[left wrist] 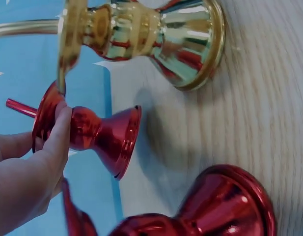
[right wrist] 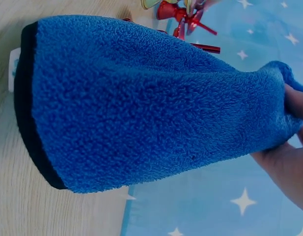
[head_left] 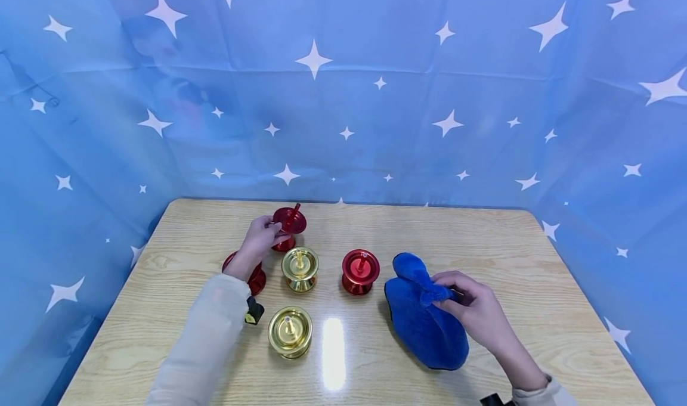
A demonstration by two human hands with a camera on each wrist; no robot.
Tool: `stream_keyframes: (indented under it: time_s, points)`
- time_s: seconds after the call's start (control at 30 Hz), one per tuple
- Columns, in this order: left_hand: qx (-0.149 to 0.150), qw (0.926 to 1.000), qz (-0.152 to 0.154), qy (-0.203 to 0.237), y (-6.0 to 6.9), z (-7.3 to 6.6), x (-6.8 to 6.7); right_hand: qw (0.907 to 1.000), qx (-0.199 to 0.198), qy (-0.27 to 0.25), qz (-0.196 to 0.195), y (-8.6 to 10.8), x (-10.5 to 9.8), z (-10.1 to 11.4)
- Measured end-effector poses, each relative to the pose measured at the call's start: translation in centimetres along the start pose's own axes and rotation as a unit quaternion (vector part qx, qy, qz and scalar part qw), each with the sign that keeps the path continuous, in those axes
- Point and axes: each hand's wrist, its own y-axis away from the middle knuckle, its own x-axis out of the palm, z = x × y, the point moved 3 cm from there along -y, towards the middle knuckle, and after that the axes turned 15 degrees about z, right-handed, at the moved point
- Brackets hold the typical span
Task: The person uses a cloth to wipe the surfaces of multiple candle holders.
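Note:
My left hand [head_left: 262,237] pinches the rim of a red metal candle holder [head_left: 298,223], which has a dish on a flared foot and a thin central stem. It leans to one side, and its foot [left wrist: 119,142] looks raised off the wood in the left wrist view. Partly hidden under my left wrist is another red candle holder [head_left: 258,281]. Close by stands a gold one [head_left: 300,284]. My right hand [head_left: 477,307] grips the bunched upper part of a fluffy blue cloth [head_left: 424,328] with a dark edge, its wide part hanging downward.
Nearer the front is a second gold candle holder [head_left: 290,333]. A third red one [head_left: 358,278] stands upright between the gold holders and the cloth. All are on a pale wooden table [head_left: 531,257], backed by a blue curtain [head_left: 376,126] with white stars.

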Motion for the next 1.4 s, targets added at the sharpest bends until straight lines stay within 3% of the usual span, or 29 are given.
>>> stream_keyframes:
  time_s: [0.13, 0.27, 0.47, 0.7, 0.8, 1.07, 1.23, 1.4]
  points:
    - [0.017, 0.9998, -0.011, 0.005, 0.7, -1.2, 0.5, 0.9999, 0.008, 0.006, -0.007, 0.1, -0.2, 0.0]
    - [0.046, 0.9989, 0.000, 0.011, 1.6, -3.1, 1.5, 0.9997, 0.010, 0.016, -0.013, 0.0, -0.5, 0.2]
    - [0.079, 0.9958, 0.041, -0.023, 3.5, -6.0, 3.2, 0.9995, 0.012, 0.022, -0.020, -0.2, -1.2, 0.6]
    - [0.097, 0.9857, 0.111, -0.082, 6.1, -8.3, 6.6, 0.9990, 0.011, 0.033, -0.028, -0.5, -2.0, 1.1]
    - [0.102, 0.9789, 0.146, -0.101, 7.0, -8.6, 8.1, 0.9987, -0.007, 0.032, -0.039, -0.7, -2.3, 1.7]
    - [0.083, 0.9635, 0.217, -0.133, 8.5, -8.2, 11.5, 0.9943, -0.065, 0.014, -0.083, -1.3, -3.5, 4.7]
    - [0.058, 0.9602, 0.250, -0.110, 8.6, -7.4, 13.7, 0.9873, -0.114, -0.045, -0.101, -1.9, -3.7, 6.6]
    - [0.042, 0.9603, 0.260, -0.092, 8.9, -6.9, 15.3, 0.9749, -0.174, -0.110, -0.084, -2.5, -2.8, 7.6]
